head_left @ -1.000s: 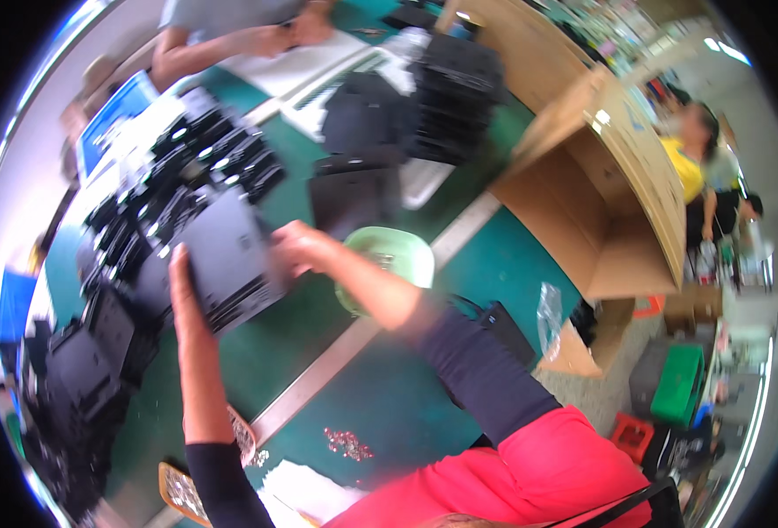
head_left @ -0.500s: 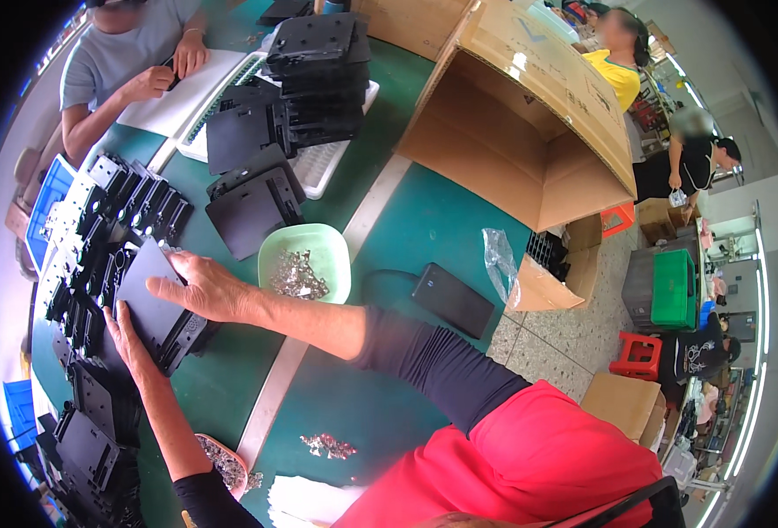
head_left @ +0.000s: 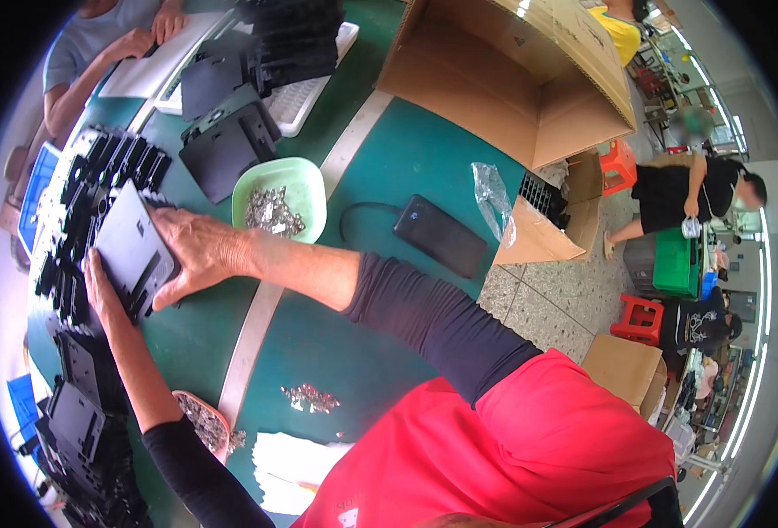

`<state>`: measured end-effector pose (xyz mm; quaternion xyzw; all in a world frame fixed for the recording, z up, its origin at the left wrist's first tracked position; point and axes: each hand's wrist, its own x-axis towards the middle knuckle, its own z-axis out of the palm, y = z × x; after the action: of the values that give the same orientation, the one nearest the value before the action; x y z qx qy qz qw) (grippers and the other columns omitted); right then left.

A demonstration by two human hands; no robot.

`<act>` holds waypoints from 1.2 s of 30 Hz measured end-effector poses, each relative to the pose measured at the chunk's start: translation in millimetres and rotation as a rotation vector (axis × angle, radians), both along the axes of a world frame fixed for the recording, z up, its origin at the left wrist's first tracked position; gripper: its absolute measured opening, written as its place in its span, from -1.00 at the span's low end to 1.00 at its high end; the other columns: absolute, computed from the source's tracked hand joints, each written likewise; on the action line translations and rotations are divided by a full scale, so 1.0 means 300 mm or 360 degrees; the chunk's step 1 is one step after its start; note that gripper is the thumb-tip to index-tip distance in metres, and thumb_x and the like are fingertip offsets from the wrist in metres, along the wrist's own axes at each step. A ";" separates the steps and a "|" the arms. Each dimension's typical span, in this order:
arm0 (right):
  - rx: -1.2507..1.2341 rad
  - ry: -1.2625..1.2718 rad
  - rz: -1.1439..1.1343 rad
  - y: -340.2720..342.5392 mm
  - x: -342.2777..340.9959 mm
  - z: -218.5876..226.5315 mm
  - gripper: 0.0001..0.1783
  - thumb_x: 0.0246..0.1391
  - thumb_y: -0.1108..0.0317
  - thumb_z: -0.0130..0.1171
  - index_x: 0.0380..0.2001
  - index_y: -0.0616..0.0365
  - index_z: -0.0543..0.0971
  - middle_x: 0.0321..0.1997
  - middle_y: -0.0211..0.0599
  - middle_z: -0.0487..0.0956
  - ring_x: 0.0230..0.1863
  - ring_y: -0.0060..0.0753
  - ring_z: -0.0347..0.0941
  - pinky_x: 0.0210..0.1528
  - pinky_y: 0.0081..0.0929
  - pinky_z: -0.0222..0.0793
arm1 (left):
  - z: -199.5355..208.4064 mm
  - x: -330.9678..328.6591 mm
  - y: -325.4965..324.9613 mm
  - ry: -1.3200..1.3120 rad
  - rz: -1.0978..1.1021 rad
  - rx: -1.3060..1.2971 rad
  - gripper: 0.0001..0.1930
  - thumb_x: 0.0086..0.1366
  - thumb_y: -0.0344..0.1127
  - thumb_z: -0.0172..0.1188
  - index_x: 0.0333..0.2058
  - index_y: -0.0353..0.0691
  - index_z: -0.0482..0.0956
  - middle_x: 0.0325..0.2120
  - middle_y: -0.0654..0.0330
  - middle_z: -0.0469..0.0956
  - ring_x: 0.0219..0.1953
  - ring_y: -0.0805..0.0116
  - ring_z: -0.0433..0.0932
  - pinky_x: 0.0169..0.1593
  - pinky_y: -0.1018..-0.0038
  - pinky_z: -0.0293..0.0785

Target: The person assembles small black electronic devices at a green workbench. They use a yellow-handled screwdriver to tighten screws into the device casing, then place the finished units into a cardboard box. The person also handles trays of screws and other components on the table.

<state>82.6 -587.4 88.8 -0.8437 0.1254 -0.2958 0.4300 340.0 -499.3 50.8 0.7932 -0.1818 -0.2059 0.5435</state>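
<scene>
A flat dark grey plastic panel (head_left: 127, 236), with a cut-out slot near its lower end, is held tilted between both hands, and what lies under it is mostly hidden. My right hand (head_left: 193, 251) grips its right edge, thumb low and fingers partly behind. Along the lower left edge my left hand (head_left: 101, 289) presses with its fingers. Several rows of black plastic parts (head_left: 125, 163) stand packed just beyond the panel. Nearer to me, more black panels (head_left: 76, 400) are heaped beside my left forearm.
A pale green bowl (head_left: 315, 202) of small metal pieces stands beyond my right wrist. A pinkish bowl (head_left: 224, 431), loose metal bits (head_left: 310, 399) and a black power bank (head_left: 441, 236) lie on the green table. A large open carton (head_left: 459, 114) stands far right. A co-worker's hands (head_left: 147, 37) are opposite.
The view has shifted, so the table sits higher and further left. My right thumb has moved from the panel's upper face to its lower right edge. Both hands still hold the panel.
</scene>
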 end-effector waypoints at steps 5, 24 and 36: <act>0.0070 -0.0183 -0.0150 -0.003 0.013 -0.007 0.13 -0.32 -0.13 0.49 0.19 0.39 0.22 0.11 0.17 0.44 0.13 0.08 0.41 0.23 -0.28 0.30 | 0.047 -0.100 -0.054 -0.0016 -0.0077 -0.0149 -0.39 0.35 0.10 0.01 0.25 -0.13 0.35 0.21 0.17 0.36 0.20 0.32 0.34 0.28 0.37 0.17; -0.0225 0.0197 -0.0536 -0.103 0.090 -0.069 0.08 -0.02 -0.35 0.10 0.27 0.41 0.21 0.12 0.21 0.47 0.16 0.01 0.43 0.20 -0.32 0.32 | 0.140 -0.193 -0.023 0.0846 -0.0363 -0.0663 -0.52 0.26 -0.07 0.17 0.04 -0.24 0.38 -0.06 -0.01 0.49 -0.05 0.13 0.50 0.08 0.24 0.45; 0.0011 -0.0093 -0.0817 -0.095 0.040 -0.042 -0.41 0.25 -0.02 -0.09 -0.07 0.40 0.48 -0.18 0.31 0.56 -0.09 0.31 0.47 -0.05 -0.07 0.37 | 0.090 -0.154 0.023 0.0887 -0.0395 -0.0981 -0.59 0.29 -0.07 0.16 -0.03 -0.24 0.46 -0.14 0.09 0.57 -0.09 0.19 0.55 0.04 0.31 0.48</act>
<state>94.8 -616.0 76.1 -0.7738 0.3241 -0.4191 0.3471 293.9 -492.5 77.7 0.4801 -0.1750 -0.4119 0.7544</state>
